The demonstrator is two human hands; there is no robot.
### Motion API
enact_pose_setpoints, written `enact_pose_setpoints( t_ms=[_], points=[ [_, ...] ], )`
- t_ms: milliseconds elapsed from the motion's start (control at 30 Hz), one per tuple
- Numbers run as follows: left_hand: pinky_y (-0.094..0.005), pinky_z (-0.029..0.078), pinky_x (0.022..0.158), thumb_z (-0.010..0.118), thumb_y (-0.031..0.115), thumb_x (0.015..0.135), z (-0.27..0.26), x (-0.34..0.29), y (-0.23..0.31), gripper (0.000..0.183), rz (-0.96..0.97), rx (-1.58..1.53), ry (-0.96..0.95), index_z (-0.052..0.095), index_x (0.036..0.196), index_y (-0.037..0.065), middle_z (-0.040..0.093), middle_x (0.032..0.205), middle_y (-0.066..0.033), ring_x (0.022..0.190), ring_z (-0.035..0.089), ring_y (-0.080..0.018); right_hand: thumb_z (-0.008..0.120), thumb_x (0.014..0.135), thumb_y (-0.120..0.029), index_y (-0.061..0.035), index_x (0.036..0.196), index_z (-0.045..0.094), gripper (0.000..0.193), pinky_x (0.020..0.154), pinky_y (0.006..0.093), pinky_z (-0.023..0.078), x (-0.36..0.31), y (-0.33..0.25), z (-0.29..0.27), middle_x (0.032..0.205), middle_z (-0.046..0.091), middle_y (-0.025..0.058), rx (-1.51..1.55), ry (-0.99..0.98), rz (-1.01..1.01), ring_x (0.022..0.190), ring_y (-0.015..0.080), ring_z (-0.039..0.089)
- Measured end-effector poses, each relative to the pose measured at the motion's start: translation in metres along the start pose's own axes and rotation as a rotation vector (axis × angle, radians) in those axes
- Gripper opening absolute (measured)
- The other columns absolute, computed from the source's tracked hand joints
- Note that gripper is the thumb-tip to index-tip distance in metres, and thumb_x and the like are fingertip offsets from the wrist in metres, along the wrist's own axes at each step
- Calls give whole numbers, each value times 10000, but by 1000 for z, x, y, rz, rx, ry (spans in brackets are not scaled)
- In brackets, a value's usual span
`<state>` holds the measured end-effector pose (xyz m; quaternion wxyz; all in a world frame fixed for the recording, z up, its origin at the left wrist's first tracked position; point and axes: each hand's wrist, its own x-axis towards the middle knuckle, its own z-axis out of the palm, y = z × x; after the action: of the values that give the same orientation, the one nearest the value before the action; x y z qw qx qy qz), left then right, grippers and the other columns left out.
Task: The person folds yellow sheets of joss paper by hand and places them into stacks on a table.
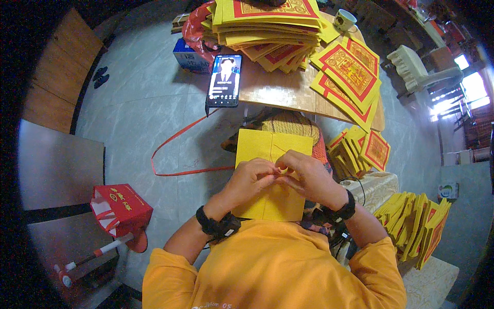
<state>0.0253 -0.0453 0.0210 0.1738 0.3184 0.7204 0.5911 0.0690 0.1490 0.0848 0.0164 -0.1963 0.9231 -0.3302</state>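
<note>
A flat yellow paper bundle (252, 146) lies on my lap. A thin string (271, 142) runs lengthwise over its middle. My left hand (250, 179) is closed in a pinch at the centre of the bundle, thumb and forefinger on the string. Right beside it, my right hand (307, 177) pinches the string too, its fingertips touching those of the left. A loose string end sticks up past the right fingers. Whatever knot or crossing lies between the fingertips is hidden.
A wooden table (267, 92) ahead bears a tall stack of yellow printed papers (267, 31), a lit phone (224, 82) and a mug (345, 20). More paper bundles (411, 224) stand at the right. A red bag (121, 208) is at the left. A red strap (177, 139) trails leftward.
</note>
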Motion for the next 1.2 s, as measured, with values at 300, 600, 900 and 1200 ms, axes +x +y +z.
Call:
enact_pose_setpoints(
  t_ms=[300, 600, 900, 1200],
  points=[
    [-311, 493, 664, 723, 31, 738, 13, 2, -15, 116, 40, 199, 57, 639, 815, 10, 623, 783, -105, 738, 610, -233, 587, 915, -272, -34, 862, 586, 244, 646, 443, 468, 1, -2, 5, 787, 599, 163, -101, -163, 296, 760, 363, 606],
    [-334, 507, 745, 654, 12, 743, 11, 6, -4, 144, 18, 121, 47, 638, 885, -6, 632, 862, -141, 831, 625, -280, 638, 820, -113, -53, 947, 551, 165, 685, 425, 472, -3, 4, 13, 861, 586, 123, -43, -46, 82, 825, 353, 596],
    [-351, 513, 841, 648, 41, 803, 11, -1, -22, 191, 35, 149, 17, 669, 989, 3, 676, 1041, -146, 955, 639, -289, 592, 879, -226, -48, 956, 557, 197, 674, 421, 469, 1, -1, 8, 880, 585, 126, -112, -41, 34, 823, 348, 599],
    [-333, 488, 689, 718, 23, 741, 11, 6, -10, 121, 57, 207, 56, 613, 798, 13, 619, 812, -101, 788, 606, -261, 569, 918, -291, -28, 900, 575, 264, 660, 439, 465, 0, 2, 12, 828, 583, 158, -91, -108, 201, 777, 359, 598]
  ],
)
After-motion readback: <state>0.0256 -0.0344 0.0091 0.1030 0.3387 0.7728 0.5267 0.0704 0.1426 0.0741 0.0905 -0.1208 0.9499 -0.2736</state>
